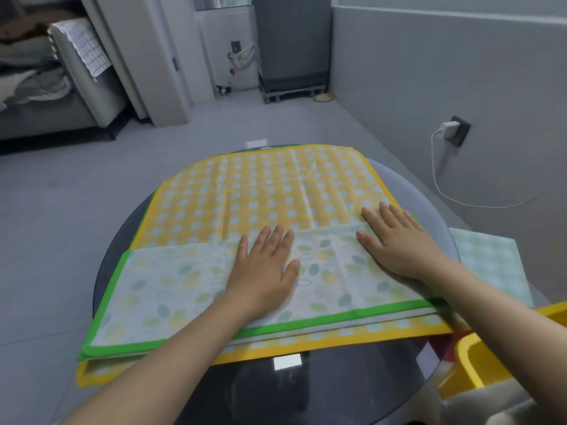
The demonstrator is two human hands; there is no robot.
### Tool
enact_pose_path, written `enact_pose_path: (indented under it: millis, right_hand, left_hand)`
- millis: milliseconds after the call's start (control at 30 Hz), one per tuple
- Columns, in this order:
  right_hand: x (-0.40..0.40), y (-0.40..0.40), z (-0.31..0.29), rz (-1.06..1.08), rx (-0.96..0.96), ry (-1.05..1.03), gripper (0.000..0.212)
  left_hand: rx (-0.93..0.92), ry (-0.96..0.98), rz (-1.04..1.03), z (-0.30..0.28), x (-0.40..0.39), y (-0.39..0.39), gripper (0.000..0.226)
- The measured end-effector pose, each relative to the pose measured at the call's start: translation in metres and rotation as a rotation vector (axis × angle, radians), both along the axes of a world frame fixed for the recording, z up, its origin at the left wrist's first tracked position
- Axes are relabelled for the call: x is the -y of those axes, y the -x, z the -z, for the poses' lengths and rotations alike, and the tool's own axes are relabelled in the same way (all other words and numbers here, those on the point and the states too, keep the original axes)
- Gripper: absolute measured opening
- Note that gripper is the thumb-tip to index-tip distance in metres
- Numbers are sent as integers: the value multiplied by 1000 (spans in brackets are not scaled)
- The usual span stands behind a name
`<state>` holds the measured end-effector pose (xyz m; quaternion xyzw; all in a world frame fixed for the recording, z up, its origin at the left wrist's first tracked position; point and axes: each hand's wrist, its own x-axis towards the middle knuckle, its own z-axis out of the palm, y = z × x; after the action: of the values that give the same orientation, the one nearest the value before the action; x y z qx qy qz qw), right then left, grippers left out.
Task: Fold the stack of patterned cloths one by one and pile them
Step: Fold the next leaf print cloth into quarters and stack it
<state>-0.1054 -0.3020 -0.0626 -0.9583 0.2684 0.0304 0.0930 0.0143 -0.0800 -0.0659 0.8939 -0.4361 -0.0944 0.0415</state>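
A round, dark glass tabletop (322, 391) carries the work, with the grey floor (76, 210) visible beyond its edge. Directly on it lies a stack of cloths whose bottom visible layer is a yellow-checked cloth (260, 191) with a yellow border, spread wide enough to overhang the tabletop at its near left corner and far side. On top of that, along the near half, lies a folded leaf-print cloth (171, 286) with a green border. At the right edge a pale green-checked cloth (487, 259) rests on the tabletop, just beside the stack, reaching past the rim.
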Motion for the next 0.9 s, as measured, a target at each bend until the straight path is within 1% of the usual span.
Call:
enact_pose_path:
  millis: [67, 200, 267, 333, 433, 600, 767, 833, 900]
  right_hand:
    - [-9, -6, -4, -12, 35, -33, 61]
    - [-46, -24, -7, -178, 144, -67, 53]
    - [-62, -31, -5, -245, 161, -115, 52]
    - [-72, -35, 1, -285, 136, -99, 52]
    - [-77, -34, 8, -292, 74, 8, 54]
    - [-77, -34, 6, -301, 38, 18, 58]
    - [-77, -34, 6, -296, 44, 14, 58]
    - [-78, -34, 5, -295, 38, 15, 58]
    - [-79, -36, 2, -286, 10, 4, 58]
  left_hand:
    - [-9, 8, -10, 0, 5, 4, 57]
    - [-39, 80, -26, -1, 19, 17, 53]
    - [-40, 105, -34, -1, 23, 18, 53]
    - [-37, 109, -36, 0, 20, 15, 53]
    - [-23, 90, -35, 1, 3, 5, 53]
    - [11, 82, -144, 3, -48, -20, 53]
    - [27, 12, -263, 3, -100, -44, 53]
    - [3, -15, -262, -1, -114, -51, 54]
    - [-70, 11, -244, -6, -123, -56, 55]
